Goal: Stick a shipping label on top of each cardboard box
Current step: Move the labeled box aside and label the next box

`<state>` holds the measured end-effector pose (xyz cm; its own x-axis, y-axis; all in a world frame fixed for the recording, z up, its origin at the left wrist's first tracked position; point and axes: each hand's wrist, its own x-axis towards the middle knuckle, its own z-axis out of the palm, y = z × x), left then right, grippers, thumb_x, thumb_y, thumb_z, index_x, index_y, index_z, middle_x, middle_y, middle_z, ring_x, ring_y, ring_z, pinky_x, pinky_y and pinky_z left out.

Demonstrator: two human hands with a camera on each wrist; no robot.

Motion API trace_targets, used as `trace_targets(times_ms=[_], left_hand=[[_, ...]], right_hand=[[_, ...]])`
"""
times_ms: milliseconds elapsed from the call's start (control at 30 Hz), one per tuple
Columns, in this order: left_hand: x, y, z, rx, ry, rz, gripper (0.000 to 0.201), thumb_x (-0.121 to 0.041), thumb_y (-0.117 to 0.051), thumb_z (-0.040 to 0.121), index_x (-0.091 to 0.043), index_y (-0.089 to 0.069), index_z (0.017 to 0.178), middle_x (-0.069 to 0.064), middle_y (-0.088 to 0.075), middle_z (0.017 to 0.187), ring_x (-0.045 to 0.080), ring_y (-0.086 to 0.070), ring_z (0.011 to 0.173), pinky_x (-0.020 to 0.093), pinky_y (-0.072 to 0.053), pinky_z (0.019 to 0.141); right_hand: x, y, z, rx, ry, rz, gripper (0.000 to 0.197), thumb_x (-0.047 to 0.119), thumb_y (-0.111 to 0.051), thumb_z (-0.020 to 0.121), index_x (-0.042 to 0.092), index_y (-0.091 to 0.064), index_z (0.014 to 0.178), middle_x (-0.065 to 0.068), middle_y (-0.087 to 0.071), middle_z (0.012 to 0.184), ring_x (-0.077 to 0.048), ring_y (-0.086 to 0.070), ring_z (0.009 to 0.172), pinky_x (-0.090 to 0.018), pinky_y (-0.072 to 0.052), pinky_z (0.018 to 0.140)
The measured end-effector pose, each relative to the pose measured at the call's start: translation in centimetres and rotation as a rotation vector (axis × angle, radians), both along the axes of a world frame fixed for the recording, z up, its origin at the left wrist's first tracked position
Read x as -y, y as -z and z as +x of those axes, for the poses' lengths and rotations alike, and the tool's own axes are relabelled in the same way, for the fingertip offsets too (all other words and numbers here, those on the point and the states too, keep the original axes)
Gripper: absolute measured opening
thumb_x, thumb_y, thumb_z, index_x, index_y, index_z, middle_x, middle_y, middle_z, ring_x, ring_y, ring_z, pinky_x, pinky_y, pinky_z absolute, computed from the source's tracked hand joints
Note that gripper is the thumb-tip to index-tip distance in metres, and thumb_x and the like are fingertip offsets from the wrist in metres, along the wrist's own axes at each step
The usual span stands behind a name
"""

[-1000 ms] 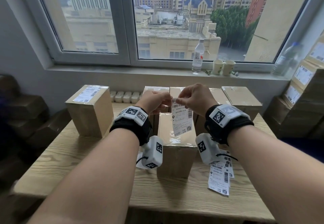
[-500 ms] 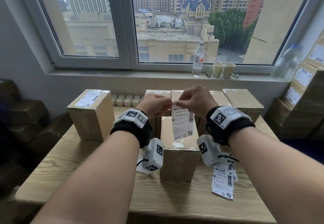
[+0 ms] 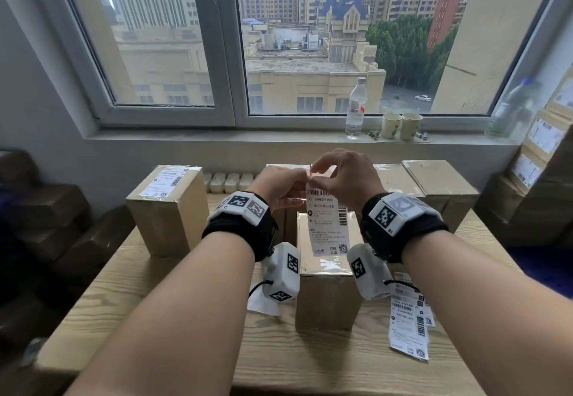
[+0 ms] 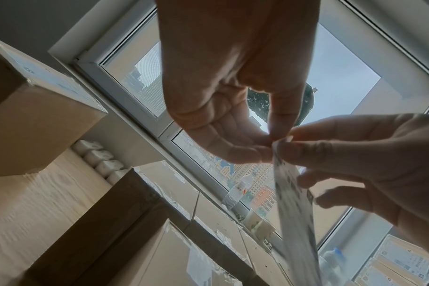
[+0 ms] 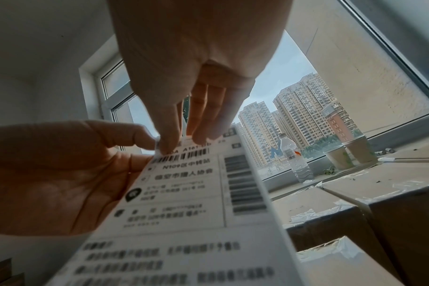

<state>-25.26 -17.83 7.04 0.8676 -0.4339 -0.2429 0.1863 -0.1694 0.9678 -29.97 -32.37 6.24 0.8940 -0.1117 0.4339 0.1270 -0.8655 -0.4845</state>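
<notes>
Above the centre box, w/ both hands pinching the shipping label's top edge, we risk tearing or curling it if peeled unevenly.

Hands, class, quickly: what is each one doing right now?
Left hand: pinching the top edge of the shipping label.
Right hand: pinching the same label's top edge.
</notes>
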Motion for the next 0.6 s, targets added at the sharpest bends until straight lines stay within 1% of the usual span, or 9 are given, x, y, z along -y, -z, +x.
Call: trace_targets(times_ms=[67,133,200,267,367,433,500,533,600], left_hand=[[-0.3,-0.1,0.3,-0.017,-0.015,0.001,0.014,-0.005,-0.059,0.087,-0.01,-0.062,0.074,0.001,-0.068,0.061,0.011,-0.065,0.057,0.024,-0.054,0.061],[-0.5,-0.2,0.6,-0.033,-0.022,0.001,0.014,-0.005,-0.058,0.088,-0.009,-0.061,0.075,0.002,-0.067,0.062,0.01,-0.064,0.055,0.022,-0.055,0.058],[-0.9,-0.3,0.9,-0.043,-0.017,0.003,0.015,-0.005,-0.058,0.088,-0.009,-0.061,0.074,0.002,-0.067,0.062,0.012,-0.063,0.058,0.022,-0.054,0.059],[-1.3,-0.3,1.2,-0.048,-0.015,0.011,0.015,-0.005,-0.059,0.088,-0.009,-0.061,0.073,0.001,-0.068,0.058,0.013,-0.064,0.06,0.023,-0.054,0.061],[-1.8,-0.2,1.7,-0.055,-0.02,0.015,0.012,-0.006,-0.061,0.087,-0.008,-0.062,0.075,0.002,-0.068,0.061,0.014,-0.064,0.061,0.023,-0.055,0.061],[-2.0,-0.2,1.9,-0.061,-0.023,0.019,0.012,-0.006,-0.06,0.087,-0.007,-0.062,0.076,0.003,-0.068,0.062,0.014,-0.064,0.06,0.023,-0.055,0.06],[-2.2,-0.1,2.2,-0.072,-0.028,0.023,0.011,-0.006,-0.06,0.087,-0.007,-0.061,0.076,0.002,-0.068,0.058,0.013,-0.064,0.058,0.023,-0.056,0.06],[-2.2,-0.1,2.4,-0.079,-0.031,0.024,0.011,-0.005,-0.06,0.087,-0.007,-0.061,0.077,0.001,-0.068,0.057,0.012,-0.064,0.057,0.024,-0.056,0.061],[-2.4,0.0,2.6,-0.092,-0.037,0.019,0.011,-0.005,-0.059,0.087,-0.007,-0.062,0.077,0.001,-0.068,0.056,0.012,-0.064,0.056,0.025,-0.056,0.064]], right_hand=[[-0.3,0.0,0.3,0.003,-0.003,-0.002,0.014,0.032,-0.078,0.077,0.027,-0.074,0.09,0.009,-0.067,0.09,-0.009,-0.061,0.077,-0.033,-0.054,0.075],[-0.7,0.0,0.5,0.008,-0.002,-0.011,0.013,0.031,-0.078,0.077,0.025,-0.075,0.089,0.007,-0.069,0.091,-0.01,-0.062,0.077,-0.033,-0.055,0.076],[-1.2,0.0,0.8,0.011,0.0,-0.031,0.013,0.029,-0.078,0.078,0.025,-0.075,0.091,0.007,-0.068,0.092,-0.01,-0.062,0.077,-0.032,-0.054,0.076],[-1.7,0.0,1.0,0.007,-0.001,-0.058,0.013,0.028,-0.077,0.08,0.025,-0.075,0.092,0.008,-0.068,0.092,-0.008,-0.06,0.076,-0.029,-0.052,0.074],[-2.3,-0.1,1.4,0.005,0.012,-0.088,0.011,0.026,-0.076,0.08,0.025,-0.076,0.091,0.008,-0.068,0.093,-0.006,-0.057,0.074,-0.023,-0.045,0.069],[-2.6,-0.2,1.5,0.003,0.018,-0.109,0.011,0.026,-0.076,0.081,0.024,-0.076,0.091,0.008,-0.068,0.093,-0.007,-0.057,0.075,-0.025,-0.047,0.071],[-2.9,-0.2,1.6,0.001,0.019,-0.138,0.011,0.026,-0.075,0.082,0.024,-0.076,0.093,0.007,-0.07,0.094,-0.007,-0.057,0.074,-0.024,-0.046,0.07],[-3.1,-0.2,1.7,0.0,0.02,-0.146,0.012,0.026,-0.074,0.082,0.023,-0.076,0.093,0.006,-0.071,0.095,-0.006,-0.056,0.074,-0.024,-0.045,0.07],[-3.3,-0.2,1.8,-0.001,0.024,-0.144,0.012,0.028,-0.073,0.083,0.023,-0.076,0.093,0.006,-0.072,0.095,-0.007,-0.058,0.074,-0.025,-0.047,0.071]])
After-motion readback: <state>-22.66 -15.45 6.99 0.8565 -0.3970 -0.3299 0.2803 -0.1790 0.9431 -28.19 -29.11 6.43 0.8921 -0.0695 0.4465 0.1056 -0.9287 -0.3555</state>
